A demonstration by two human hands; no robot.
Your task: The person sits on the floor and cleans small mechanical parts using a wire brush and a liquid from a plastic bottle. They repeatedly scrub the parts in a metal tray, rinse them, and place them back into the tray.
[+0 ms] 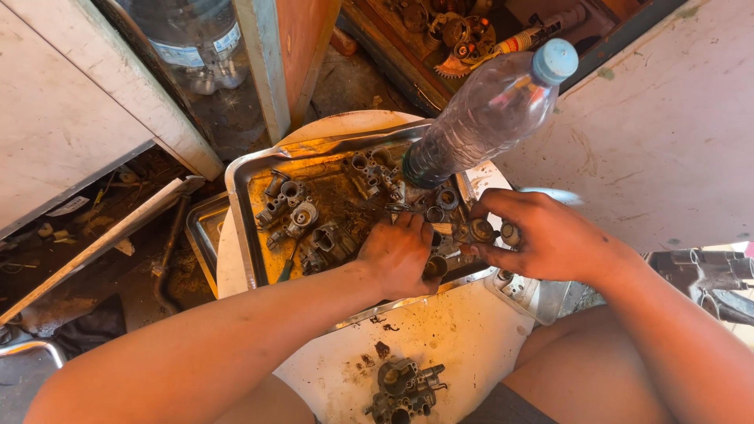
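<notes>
Here, a small round metal part (477, 230) is pinched between the fingertips of the right hand (550, 239), just above the near right corner of the metal tray (239, 196). The left hand (400, 255) is closed around a thin tool (441, 228) whose tip is pressed against that part; the hand's grip on it is firm, as far as can be seen.

Several risks can be judged from this. The tool could slip off the greasy part and strike the right fingertips. The part could be dropped among the loose pieces in the tray and lost in the oily residue. The plastic bottle (487, 110), tilted with its base resting in the tray just beyond the hands, could be knocked over by a wrist.

By count: one tray with a second, smaller tray (203, 235) tucked beneath its left edge; one capped bottle in the tray; one carburettor body (404, 390) lying apart on the round white desk (463, 338), near the lap. Roughly ten small metal fittings are scattered in the tray, though an exact number cannot be told.
</notes>
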